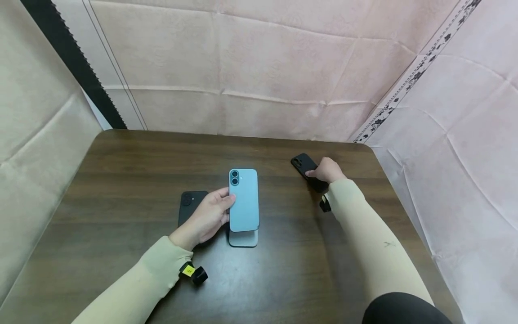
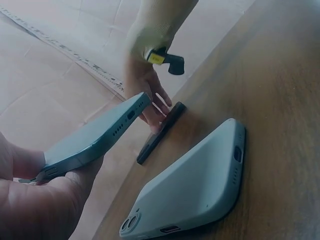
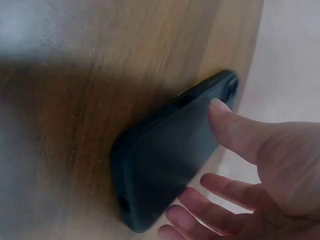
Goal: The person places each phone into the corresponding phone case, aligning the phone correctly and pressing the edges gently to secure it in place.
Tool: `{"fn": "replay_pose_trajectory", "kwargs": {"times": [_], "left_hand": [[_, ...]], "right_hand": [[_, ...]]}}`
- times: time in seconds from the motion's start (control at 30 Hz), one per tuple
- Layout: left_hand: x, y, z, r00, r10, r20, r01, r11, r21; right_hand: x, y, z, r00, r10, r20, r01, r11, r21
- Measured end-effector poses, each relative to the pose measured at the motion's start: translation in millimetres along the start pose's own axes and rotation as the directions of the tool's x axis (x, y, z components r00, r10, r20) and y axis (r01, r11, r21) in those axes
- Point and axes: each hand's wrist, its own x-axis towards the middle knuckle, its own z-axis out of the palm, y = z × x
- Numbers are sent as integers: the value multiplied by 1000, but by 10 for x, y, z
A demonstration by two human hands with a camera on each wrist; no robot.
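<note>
My left hand (image 1: 211,213) grips a light blue phone (image 1: 244,204) by its left edge, camera end away from me. Below the phone, a pale blue phone case (image 2: 192,177) lies on the table, mostly covered by it in the head view. At the far right, my right hand (image 1: 328,171) is over a black phone case (image 3: 170,155). The right wrist view shows the thumb above the case's back and the other fingers loosely spread along its side. Partly hidden under my left wrist is another dark phone case (image 1: 188,209) with a round camera area.
The brown wooden table (image 1: 141,166) has rounded far corners, and the black case lies near its far right edge. Pale cloth hangings (image 1: 263,67) surround it behind and at both sides. A black rounded shape (image 1: 404,310) shows at the bottom right.
</note>
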Motion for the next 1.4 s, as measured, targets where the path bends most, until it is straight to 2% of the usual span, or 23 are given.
{"fn": "replay_pose_trajectory", "kwargs": {"times": [0.3, 0.43, 0.67, 0.97, 1.2, 1.4], "left_hand": [[-45, 29, -6, 1000, 4, -12, -4, 1000, 25], [-75, 55, -5, 1000, 21, -8, -21, 999, 28], [-114, 80, -23, 998, 55, -19, -55, 998, 38], [-101, 59, -27, 999, 52, -12, -52, 998, 41], [-85, 41, -24, 999, 37, -7, -37, 999, 36], [-95, 45, -36, 999, 33, -18, -32, 998, 47]], "right_hand": [[248, 72, 2, 985, 103, 139, -98, 994, -43], [305, 58, -38, 975, 141, 173, -131, 989, -69], [276, 5, -89, 970, 157, 185, -143, 986, -89], [250, 39, -83, 976, 132, 173, -116, 988, -100], [241, 138, -84, 968, 123, 220, -103, 990, -100], [195, 124, -108, 986, 76, 147, -71, 997, -42]]}}
